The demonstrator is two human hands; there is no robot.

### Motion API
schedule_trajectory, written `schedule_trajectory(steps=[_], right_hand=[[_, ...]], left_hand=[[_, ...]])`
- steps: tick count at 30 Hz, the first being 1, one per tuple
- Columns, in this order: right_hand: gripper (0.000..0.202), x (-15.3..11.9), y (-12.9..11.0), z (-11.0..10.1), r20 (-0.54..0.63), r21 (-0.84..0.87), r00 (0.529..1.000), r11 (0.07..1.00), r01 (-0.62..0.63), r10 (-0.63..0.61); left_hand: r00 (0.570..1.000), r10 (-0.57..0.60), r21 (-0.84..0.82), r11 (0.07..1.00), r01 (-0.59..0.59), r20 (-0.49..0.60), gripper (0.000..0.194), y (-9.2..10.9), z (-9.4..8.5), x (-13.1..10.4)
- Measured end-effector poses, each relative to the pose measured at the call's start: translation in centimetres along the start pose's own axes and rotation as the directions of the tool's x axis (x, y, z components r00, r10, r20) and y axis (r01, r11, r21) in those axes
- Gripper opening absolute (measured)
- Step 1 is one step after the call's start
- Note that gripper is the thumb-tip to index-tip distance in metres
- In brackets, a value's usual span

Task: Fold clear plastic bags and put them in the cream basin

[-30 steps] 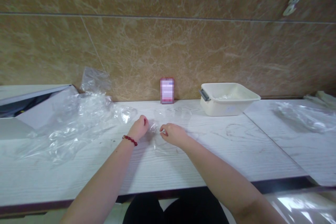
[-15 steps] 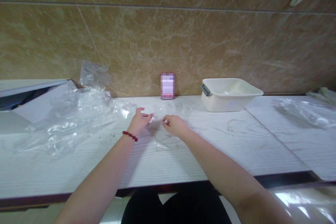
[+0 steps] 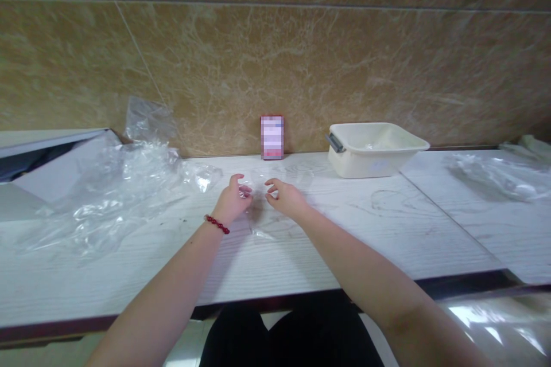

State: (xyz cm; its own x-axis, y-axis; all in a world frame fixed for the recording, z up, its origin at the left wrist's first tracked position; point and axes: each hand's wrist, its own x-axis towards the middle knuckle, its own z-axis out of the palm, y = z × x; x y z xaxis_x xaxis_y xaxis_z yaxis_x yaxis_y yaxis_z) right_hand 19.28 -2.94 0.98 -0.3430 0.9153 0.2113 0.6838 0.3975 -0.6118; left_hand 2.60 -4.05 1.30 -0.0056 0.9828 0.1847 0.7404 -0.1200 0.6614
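My left hand, a red bead bracelet at its wrist, is over the middle of the table. Its thumb and lower fingers are closed on a piece of clear plastic bag, while the index finger sticks out. Just to the right, my right hand has its thumb and forefinger apart, and I see nothing between them. The thin see-through plastic lies below and between both hands; its outline is hard to make out.
A heap of clear plastic bags lies at left beside an open white box. Against the wall leans a phone. A cream plastic bin stands at the back right. More clear plastic is at far right.
The fingers of my right hand have spread apart. My left hand has turned slightly, its index finger raised. The view has shifted a little.
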Motion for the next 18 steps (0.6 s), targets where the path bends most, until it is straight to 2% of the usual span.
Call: schedule_trajectory(steps=[4, 9, 14, 18], right_hand=[[0.034, 0.11, 0.08, 0.4, -0.017, 0.062, 0.999, 0.998, 0.028, -0.027], [0.04, 0.08, 0.04, 0.85, -0.037, 0.072, 0.99, 0.988, 0.138, -0.135], [0.045, 0.04, -0.5, 0.5, -0.038, -0.067, 0.946, 0.945, 0.32, -0.323], [0.037, 0.04, -0.9, -0.08, 0.01, -0.158, 0.953, 0.94, 0.301, -0.304]], left_hand=[[1.0, 0.026, -0.054, 0.998, -0.026, -0.003, 0.053, -0.21, 0.3, 0.15], [0.996, 0.085, -0.098, 0.992, -0.083, 0.011, 0.055, -0.14, 0.54, 0.08], [0.993, 0.114, -0.09, 0.99, -0.111, 0.028, 0.053, 0.12, 0.5, -0.14], [0.993, 0.098, -0.208, 0.975, -0.083, 0.061, 0.047, 0.14, 0.54, -0.11]])
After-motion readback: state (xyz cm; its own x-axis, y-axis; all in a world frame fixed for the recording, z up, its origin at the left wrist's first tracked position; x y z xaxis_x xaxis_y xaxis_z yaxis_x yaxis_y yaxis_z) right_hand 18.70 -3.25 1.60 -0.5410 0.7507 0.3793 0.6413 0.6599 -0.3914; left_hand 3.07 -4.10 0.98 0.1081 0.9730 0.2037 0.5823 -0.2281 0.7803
